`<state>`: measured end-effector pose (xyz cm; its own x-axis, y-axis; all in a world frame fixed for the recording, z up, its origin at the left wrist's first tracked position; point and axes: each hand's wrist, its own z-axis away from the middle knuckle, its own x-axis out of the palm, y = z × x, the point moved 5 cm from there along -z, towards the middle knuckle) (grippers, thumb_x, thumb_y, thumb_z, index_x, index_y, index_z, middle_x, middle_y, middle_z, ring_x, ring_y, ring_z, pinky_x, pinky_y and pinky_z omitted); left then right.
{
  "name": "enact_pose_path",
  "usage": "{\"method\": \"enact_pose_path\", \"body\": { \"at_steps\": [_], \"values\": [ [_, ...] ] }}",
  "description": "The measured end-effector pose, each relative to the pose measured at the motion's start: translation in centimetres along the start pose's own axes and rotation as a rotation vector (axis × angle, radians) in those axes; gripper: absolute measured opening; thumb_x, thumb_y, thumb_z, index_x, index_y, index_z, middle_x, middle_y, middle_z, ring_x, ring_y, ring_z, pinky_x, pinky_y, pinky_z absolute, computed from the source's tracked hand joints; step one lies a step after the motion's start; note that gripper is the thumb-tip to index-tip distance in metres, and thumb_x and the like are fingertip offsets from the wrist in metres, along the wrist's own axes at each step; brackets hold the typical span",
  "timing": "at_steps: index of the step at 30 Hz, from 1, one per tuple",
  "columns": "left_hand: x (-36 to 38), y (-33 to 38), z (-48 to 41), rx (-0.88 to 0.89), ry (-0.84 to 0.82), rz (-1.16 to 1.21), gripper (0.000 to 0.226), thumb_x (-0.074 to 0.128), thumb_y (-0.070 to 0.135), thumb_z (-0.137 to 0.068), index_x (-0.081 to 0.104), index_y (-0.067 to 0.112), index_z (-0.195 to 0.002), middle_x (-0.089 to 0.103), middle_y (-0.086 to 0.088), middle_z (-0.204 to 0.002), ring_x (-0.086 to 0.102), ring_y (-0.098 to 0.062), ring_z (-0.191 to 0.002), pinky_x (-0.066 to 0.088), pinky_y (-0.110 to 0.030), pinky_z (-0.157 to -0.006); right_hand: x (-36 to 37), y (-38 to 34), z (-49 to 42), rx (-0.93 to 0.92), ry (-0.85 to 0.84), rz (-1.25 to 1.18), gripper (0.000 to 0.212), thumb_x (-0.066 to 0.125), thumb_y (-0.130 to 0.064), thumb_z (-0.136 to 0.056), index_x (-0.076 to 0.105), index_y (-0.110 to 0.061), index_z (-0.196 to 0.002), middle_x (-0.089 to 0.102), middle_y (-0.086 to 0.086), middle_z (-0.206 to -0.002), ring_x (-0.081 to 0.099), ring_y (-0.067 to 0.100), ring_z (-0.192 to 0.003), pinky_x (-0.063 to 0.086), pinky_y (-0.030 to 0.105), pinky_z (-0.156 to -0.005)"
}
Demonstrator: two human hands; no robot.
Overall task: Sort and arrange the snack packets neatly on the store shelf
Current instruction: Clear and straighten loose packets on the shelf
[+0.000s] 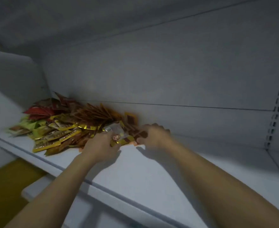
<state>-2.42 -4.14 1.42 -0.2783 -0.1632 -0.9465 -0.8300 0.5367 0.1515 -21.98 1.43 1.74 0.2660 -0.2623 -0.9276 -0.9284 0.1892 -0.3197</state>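
White metal store shelf [135, 170], dim light, picture blurred by motion.

One flat yellow-and-gold foil packet [124, 140] with a clear window is held between both hands, low over the shelf board. Its left end is pinched by the left hand [102, 145], fingers curled round the edge. Just right of it, a small bunch of brown packets [141, 134] is clamped under the curled fingers of the right hand [154, 135], thumb beneath. The number in the bunch cannot be told.

Left of the grip and touching it lies the loose pile of snack packets [61, 129], overlapped and unsorted. Behind the grip, one orange-edged packet [131, 120] is stood upright against the grey back panel [168, 71]. Far right of the grip, one slotted upright [277, 104] is noted.

Step judged: packets are being drawn off the pile's near end for grouping by kind; most sorting is not yet done. The next move calls for like packets to be squared together and set in a row on the board right of the grip. Slippery foil is likely, so a firm pinch is wanted.

Counts:
- Hands: two.
- Colour groups in the pile: four (red, green, yellow-gold, brown-orange).
- Packets: many, too blurred for a tally.
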Motion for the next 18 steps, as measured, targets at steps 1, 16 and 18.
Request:
{"method": "enact_pose_path", "body": {
  "at_steps": [1, 16, 18],
  "values": [
    [0.2, 0.1, -0.8, -0.006, -0.003, -0.027, 0.059, 0.058, 0.054, -0.088, 0.051, 0.022, -0.137, 0.059, -0.004, -0.131, 0.055, -0.029, -0.117, 0.050, -0.039, -0.088, 0.6, 0.2, -0.2, 0.007, -0.030, 0.010, 0.071, 0.061, -0.063, -0.083, 0.038, -0.037, -0.146, 0.048, 0.009, -0.138, 0.046, 0.033, -0.127, 0.033, 0.048, -0.104],
    [6.8, 4.9, -13.0, 0.157, -0.187, -0.324, 0.058, 0.036, 0.055, -0.097, 0.041, 0.018, -0.142, 0.043, -0.013, -0.143, 0.037, -0.037, -0.134, 0.025, -0.052, -0.109, 6.1, 3.1, -3.9, 0.150, 0.043, 0.121, 0.045, 0.029, -0.057, -0.097, 0.054, -0.032, -0.126, 0.057, 0.009, -0.125, 0.045, 0.033, -0.119, 0.033, 0.045, -0.096],
    [7.3, 5.6, -13.1, 0.204, -0.133, -0.314, 0.058, 0.036, 0.052, -0.098, 0.036, 0.015, -0.143, 0.041, -0.015, -0.143, 0.035, -0.037, -0.133, 0.024, -0.051, -0.107, 5.7, 3.6, -4.2, 0.179, 0.067, 0.093, 0.040, 0.034, -0.051, -0.095, 0.057, -0.030, -0.119, 0.058, 0.007, -0.121, 0.046, 0.031, -0.115, 0.033, 0.042, -0.091]
  ]
}}
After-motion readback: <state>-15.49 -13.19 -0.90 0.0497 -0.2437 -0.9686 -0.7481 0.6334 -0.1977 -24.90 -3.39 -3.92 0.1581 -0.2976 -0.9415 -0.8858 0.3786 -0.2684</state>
